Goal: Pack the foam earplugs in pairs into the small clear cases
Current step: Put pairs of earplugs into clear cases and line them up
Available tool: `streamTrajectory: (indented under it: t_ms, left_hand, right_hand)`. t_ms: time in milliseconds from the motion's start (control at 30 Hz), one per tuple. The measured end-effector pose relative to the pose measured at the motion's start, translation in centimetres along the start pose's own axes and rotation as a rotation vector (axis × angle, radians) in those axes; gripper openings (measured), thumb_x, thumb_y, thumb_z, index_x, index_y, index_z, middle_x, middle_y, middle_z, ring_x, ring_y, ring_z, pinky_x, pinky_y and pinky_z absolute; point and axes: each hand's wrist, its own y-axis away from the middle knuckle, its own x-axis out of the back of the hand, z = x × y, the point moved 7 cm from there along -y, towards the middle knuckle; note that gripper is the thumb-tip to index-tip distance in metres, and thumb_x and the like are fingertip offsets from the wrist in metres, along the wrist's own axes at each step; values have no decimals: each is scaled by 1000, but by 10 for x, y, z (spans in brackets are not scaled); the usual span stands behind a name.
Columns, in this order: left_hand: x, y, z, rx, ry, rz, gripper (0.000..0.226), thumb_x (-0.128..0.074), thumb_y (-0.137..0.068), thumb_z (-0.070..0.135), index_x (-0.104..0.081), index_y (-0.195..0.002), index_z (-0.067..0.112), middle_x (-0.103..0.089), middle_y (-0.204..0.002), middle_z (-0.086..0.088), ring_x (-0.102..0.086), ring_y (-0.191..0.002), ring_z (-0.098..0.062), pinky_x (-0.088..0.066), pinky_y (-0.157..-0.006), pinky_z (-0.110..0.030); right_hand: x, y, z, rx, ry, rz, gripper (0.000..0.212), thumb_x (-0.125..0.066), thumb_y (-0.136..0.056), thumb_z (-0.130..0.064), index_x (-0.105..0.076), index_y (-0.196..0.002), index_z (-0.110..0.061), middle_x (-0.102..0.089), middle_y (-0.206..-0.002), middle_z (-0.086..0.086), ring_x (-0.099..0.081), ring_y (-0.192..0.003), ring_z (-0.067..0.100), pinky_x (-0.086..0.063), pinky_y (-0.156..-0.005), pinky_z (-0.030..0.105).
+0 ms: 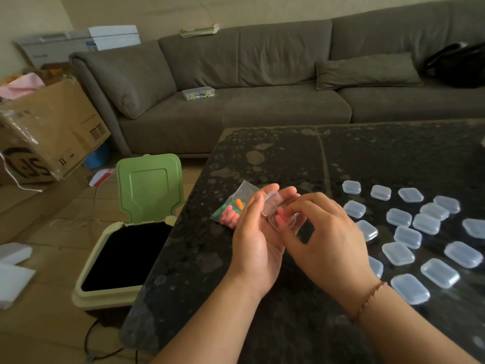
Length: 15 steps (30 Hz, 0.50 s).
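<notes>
An open clear case [275,208] is held above the dark speckled bench [262,158], cradled in the curled fingers of the left hand [256,243], its hinged lid tipped up towards the thumb. The lower half of the case is pinched by the fingertips of the right hand [325,240], which is curled over it from the right; whether anything lies inside the case cannot be told. A braided bracelet [370,298] is worn on the right wrist. Just behind the left hand, a small clear bag [233,206] of foam earplugs in green, pink and orange is seen lying on the bench. To the right, many closed clear cases [409,235] are scattered over the bench, well apart from the bag. Beside the bench's left edge, a bin [105,285] with its green lid [149,187] raised is seen on the floor, and a grey sofa [236,74] stands beyond.
</notes>
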Motion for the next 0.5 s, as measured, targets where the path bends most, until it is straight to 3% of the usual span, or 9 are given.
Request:
streamTrajectory:
  t_ms: [200,333,500]
  left_hand:
    - [5,-3,-3,101,112,20,47,-43,-100,43,-53,-136,14,-68,-128,-13,-61,-123,-32,-44,-109,-50]
    - [9,-3,-1,102,131,44,46,-40,-103,43,-52,-137,15,-69,-126,-13,-65,-118,-31,-46,-106,-51]
    - [9,-3,3,112,97,46,44,-40,-103,42,-52,-136,15,-70,-125,-12,-67,-115,-29,-55,-95,-44]
  right_hand:
    - [0,0,-4,95,-44,-11,23,-62,-84,-44,-69,-102,-30,-59,-104,-16,-56,-87,8,-53,-54,30]
    - [-1,-1,-4,92,-5,-49,39,-58,-79,-54,-66,-109,-31,-62,-105,-14,-57,-87,9,-53,-55,27]
    - [-5,0,-2,102,15,-89,35,-71,-79,-43,-68,-112,-32,-62,-105,-14,-58,-89,9,-53,-58,26]
